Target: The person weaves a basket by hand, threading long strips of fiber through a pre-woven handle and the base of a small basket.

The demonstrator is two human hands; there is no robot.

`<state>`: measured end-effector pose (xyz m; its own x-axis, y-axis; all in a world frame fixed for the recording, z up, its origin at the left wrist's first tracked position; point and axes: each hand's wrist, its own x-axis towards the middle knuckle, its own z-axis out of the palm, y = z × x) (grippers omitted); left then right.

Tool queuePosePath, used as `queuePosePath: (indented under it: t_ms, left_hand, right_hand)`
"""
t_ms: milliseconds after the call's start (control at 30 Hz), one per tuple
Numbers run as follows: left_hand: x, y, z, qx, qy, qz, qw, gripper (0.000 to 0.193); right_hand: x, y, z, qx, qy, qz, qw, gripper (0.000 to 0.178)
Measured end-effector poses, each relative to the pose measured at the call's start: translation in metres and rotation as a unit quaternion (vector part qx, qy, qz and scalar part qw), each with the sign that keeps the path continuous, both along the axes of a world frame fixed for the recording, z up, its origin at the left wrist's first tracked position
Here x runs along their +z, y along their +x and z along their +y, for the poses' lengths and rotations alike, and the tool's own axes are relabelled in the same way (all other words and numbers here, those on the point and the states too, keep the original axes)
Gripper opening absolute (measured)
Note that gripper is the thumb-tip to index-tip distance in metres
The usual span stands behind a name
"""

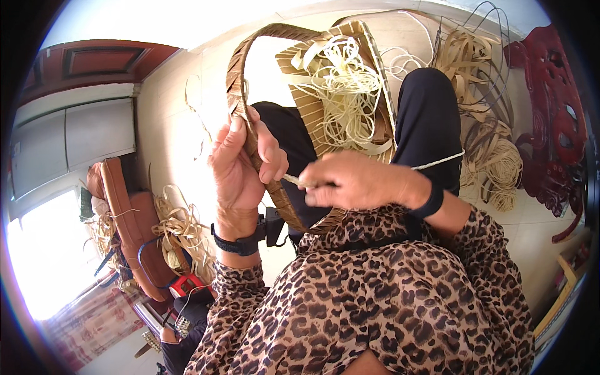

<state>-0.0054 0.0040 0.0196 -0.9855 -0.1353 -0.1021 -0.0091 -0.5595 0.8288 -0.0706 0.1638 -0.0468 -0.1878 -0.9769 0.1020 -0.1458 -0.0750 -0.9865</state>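
My left hand (240, 153) is closed around a curved brown band (236, 75) wrapped in flat strips, which looks like a basket handle. It arches from the far side of the basket (306, 128) down toward my lap. My right hand (356, 178), slightly blurred, pinches a cream cord (291, 179) just right of the band. A length of the cord also shows beyond my right wrist, over my dark trouser leg. Between my knees, the tan basket holds a tangled heap of pale cord (347, 87). Where the cord meets the band is hidden by my left fingers.
Bundles of tan strips and coiled cord (500, 159) lie on the floor at right, beside dark red carved furniture (553, 119). At left stand a brown bench (128, 219), more loose strips (181, 228) and a red object (185, 284). Grey cabinets (75, 140) line the wall.
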Motion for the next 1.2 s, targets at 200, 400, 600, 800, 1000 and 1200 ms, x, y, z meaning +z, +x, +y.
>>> queuePosePath:
  t_ms: [200, 400, 600, 800, 1000, 1200]
  left_hand:
    - [0.001, 0.003, 0.002, 0.008, -0.004, -0.005, 1.0, 0.026]
    - [0.003, 0.004, 0.003, 0.015, -0.012, -0.005, 1.0, 0.027]
    - [0.007, 0.004, 0.004, 0.03, 0.008, -0.019, 0.999, 0.032]
    - [0.008, 0.007, 0.002, 0.002, 0.003, -0.004, 1.0, 0.032]
    - [0.012, 0.008, 0.002, -0.004, 0.005, -0.005, 1.0, 0.033]
    - [0.013, 0.009, 0.004, 0.005, 0.011, -0.012, 1.0, 0.033]
  right_hand:
    - [0.017, -0.047, -0.016, -0.16, -0.054, -0.08, 0.982, 0.03]
    - [0.036, -0.059, -0.042, -0.117, -0.053, -0.195, 0.972, 0.035]
    - [0.04, -0.057, -0.061, -0.062, -0.105, -0.342, 0.932, 0.035]
    - [0.033, -0.058, -0.072, -0.021, -0.13, -0.411, 0.902, 0.023]
    - [0.029, -0.056, -0.075, -0.002, -0.148, -0.444, 0.884, 0.022]
    - [0.027, -0.055, -0.079, -0.001, -0.149, -0.468, 0.871, 0.022]
